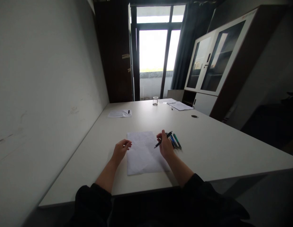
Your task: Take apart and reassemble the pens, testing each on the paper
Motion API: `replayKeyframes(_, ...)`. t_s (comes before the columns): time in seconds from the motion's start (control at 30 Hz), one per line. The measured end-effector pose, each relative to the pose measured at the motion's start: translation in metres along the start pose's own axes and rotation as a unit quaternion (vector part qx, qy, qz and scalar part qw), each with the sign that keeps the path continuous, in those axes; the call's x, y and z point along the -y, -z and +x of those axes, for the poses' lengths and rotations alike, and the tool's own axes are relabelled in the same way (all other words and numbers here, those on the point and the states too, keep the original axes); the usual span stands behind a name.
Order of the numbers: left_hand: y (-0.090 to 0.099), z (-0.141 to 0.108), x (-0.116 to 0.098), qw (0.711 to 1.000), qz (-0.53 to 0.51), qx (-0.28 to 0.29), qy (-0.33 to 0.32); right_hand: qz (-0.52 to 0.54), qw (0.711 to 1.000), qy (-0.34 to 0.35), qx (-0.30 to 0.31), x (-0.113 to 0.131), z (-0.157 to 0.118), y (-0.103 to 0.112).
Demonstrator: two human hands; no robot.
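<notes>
A black pen (158, 145) slants down to the left in my right hand (165, 147), its tip above the right part of a white sheet of paper (143, 162). Faint lines of writing cover the upper part of the sheet; the lower part looks blank. My left hand (120, 150) is at the paper's left edge, fingers curled in toward the thumb, with nothing visible in them. Whether it touches the sheet I cannot tell. Just right of my right hand lies a bunch of several pens (176, 141), partly hidden behind it.
On the white table (94, 151), another paper with a dark item (119, 113) lies at the far left. A clear glass (155, 101) stands at the back, near more papers (181, 106) and a pen (171, 107). A round cable hole (194, 116) is at right; a wall runs along the left.
</notes>
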State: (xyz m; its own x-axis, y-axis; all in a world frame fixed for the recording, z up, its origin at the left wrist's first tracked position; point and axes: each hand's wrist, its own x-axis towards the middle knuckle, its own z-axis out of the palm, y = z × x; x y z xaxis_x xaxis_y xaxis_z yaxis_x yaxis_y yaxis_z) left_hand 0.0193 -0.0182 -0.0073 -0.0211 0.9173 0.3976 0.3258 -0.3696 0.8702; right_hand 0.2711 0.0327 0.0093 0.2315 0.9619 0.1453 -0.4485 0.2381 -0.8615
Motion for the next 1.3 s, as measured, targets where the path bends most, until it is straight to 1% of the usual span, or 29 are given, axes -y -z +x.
replayKeyframes(0.07,0.000,0.000,0.000,1.000,0.000,0.000,0.000,0.076,0.997,-0.015,0.005,0.003,0.002,0.000)
replayKeyframes(0.17,0.000,0.000,-0.001,1.000,0.001,0.003,0.001,0.145,0.987,-0.036,0.057,0.012,0.003,0.003)
replayKeyframes(0.3,0.000,0.000,0.000,1.000,0.009,0.007,0.005,0.175,0.975,-0.067,0.121,0.027,0.003,0.013)
replayKeyframes(0.4,0.000,-0.001,0.001,1.000,0.010,0.006,0.007,0.157,0.974,-0.057,0.153,0.034,0.003,0.020)
replayKeyframes(0.5,-0.001,0.000,0.000,1.000,0.012,0.006,0.005,0.140,0.977,-0.040,0.158,0.036,0.004,0.022)
replayKeyframes(0.6,-0.001,-0.001,-0.002,1.000,0.013,0.012,0.007,0.149,0.975,-0.036,0.158,0.036,0.003,0.021)
replayKeyframes(0.8,0.000,-0.002,-0.002,1.000,0.013,0.017,0.008,0.182,0.964,-0.057,0.183,0.038,0.001,0.019)
replayKeyframes(1.2,-0.001,-0.001,-0.006,1.000,0.011,0.014,0.008,0.108,0.980,-0.037,0.166,0.040,-0.002,0.015)
replayKeyframes(1.3,-0.001,-0.001,-0.007,1.000,0.009,0.012,0.005,0.127,0.976,-0.047,0.173,0.039,-0.001,0.015)
